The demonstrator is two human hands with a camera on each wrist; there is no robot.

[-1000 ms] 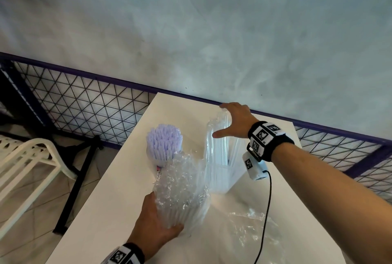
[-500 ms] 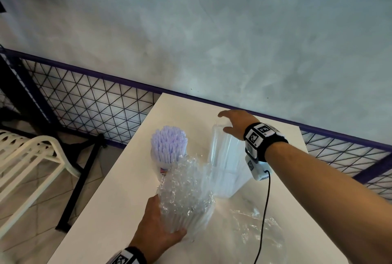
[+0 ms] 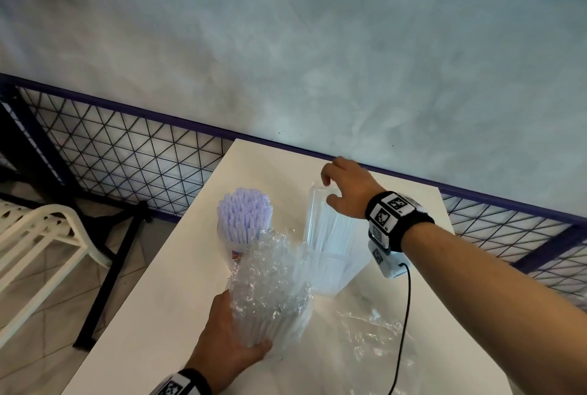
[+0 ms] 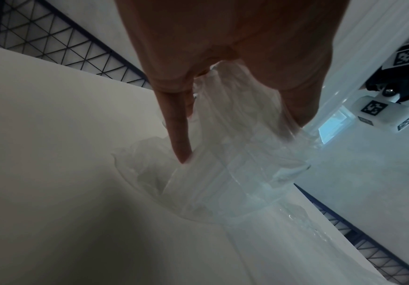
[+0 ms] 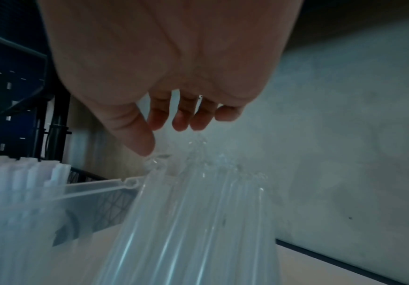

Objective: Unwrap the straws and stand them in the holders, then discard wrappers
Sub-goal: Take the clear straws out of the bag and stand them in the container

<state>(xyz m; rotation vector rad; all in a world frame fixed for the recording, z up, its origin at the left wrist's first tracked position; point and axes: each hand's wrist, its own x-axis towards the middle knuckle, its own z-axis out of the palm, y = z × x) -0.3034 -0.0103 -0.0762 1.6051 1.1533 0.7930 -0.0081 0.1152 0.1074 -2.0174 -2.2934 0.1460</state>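
My left hand [image 3: 230, 339] grips a bundle of clear straws in crinkled plastic wrap [image 3: 270, 293], held upright near the table's front; in the left wrist view my fingers [image 4: 178, 135] curl round the bundle [image 4: 235, 154]. Clear straws [image 3: 324, 226] stand in a clear square holder [image 3: 333, 274] further back. My right hand [image 3: 344, 193] hovers over their tops with its fingers loosely bent, and the thumb tip [image 5: 145, 146] touches the straw ends [image 5: 198, 202]. Pale purple straws [image 3: 244, 213] fill a second holder to the left.
A loose clear wrapper [image 3: 374, 331] lies on the white table [image 3: 158, 315] to the right of my left hand. A wrist camera cable [image 3: 403, 315] hangs over it. A purple mesh fence [image 3: 127, 153] runs behind the table, and a white chair [image 3: 38, 236] stands at the left.
My right hand lay flatter on the straw tops a second ago; its fingers now bend down over them. The left hand still holds the wrapped bundle in about the same place.
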